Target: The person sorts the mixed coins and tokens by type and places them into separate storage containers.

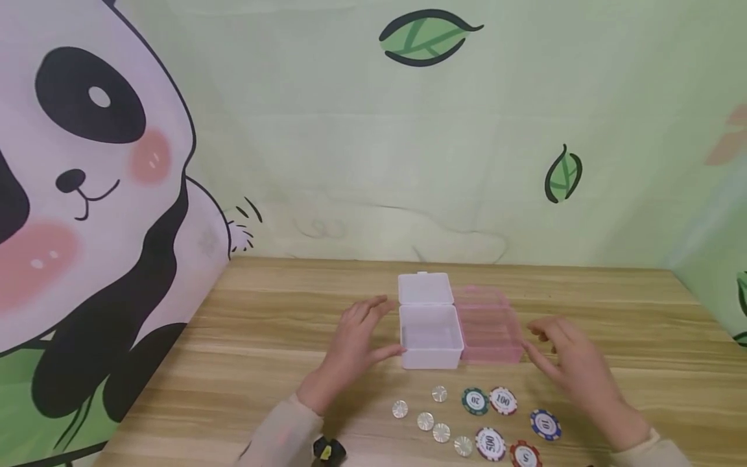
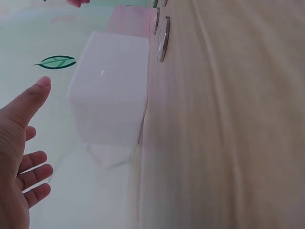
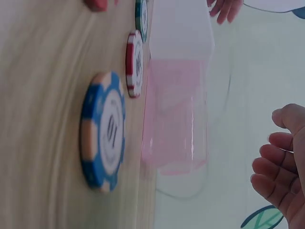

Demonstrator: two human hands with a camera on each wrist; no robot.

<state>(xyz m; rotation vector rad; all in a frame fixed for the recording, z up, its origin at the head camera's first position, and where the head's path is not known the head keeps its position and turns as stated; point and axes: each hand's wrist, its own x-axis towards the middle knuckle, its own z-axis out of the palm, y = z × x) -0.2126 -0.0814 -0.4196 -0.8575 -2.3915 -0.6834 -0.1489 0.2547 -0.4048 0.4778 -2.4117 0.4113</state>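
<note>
Both hands, left hand (image 1: 356,340) and right hand (image 1: 574,363), hover with relaxed fingers beside the light, stiff, slippery white box (image 1: 430,344) and pink box (image 1: 489,334), probably best gripped by their side walls.

Soft, even, bright light fills all three views with only faint shadows under the hands on the pale wooden worktop (image 1: 262,337), the head view bending slightly at its edges, while both wrist views are smeared, the blue-and-white round chip (image 3: 102,131) soft-edged.

Panda mural (image 1: 87,194) (leaves (image 1: 428,37) too) behind a wooden table (image 1: 262,337).
</note>
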